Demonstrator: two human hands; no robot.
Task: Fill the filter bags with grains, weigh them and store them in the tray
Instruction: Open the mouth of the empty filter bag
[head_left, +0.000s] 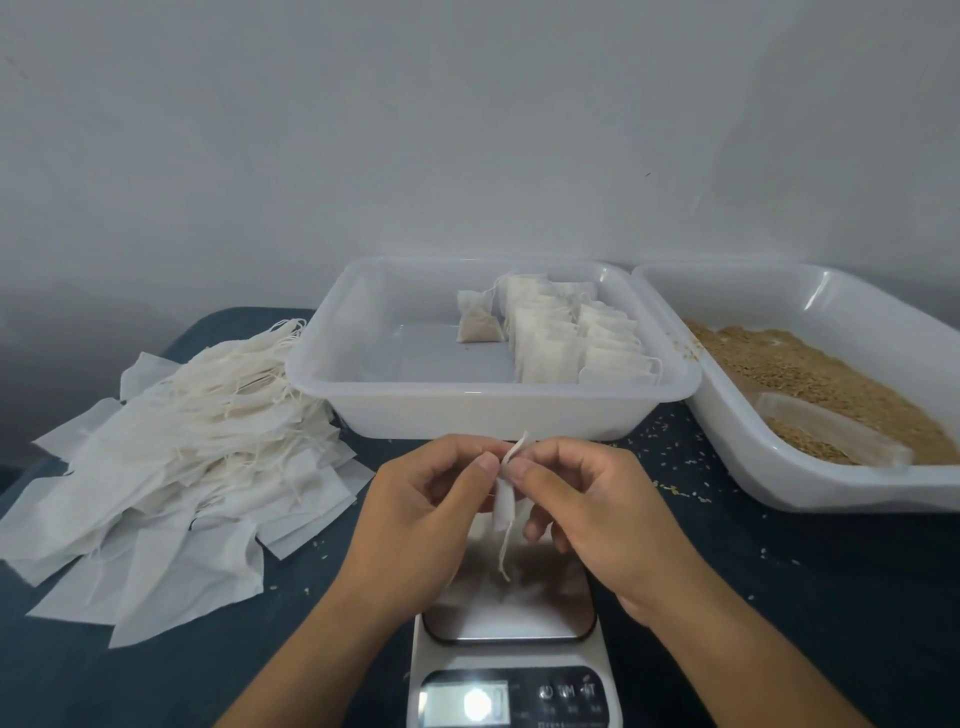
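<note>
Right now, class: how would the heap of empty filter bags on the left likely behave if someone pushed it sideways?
The heap of empty filter bags probably slides apart: thin sheets lie loosely fanned. Their tangled strings may drag neighbours along. They look light and floppy.

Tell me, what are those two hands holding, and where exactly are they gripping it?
Both the left hand and right hand pinch one small filter bag at its top edge, above the scale.

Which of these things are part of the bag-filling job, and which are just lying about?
In use:
bag, pinched by left hand and right hand
scale
empty bags
grain tray
storage tray with filled bags

Lying about:
spilled grains on the table
</note>
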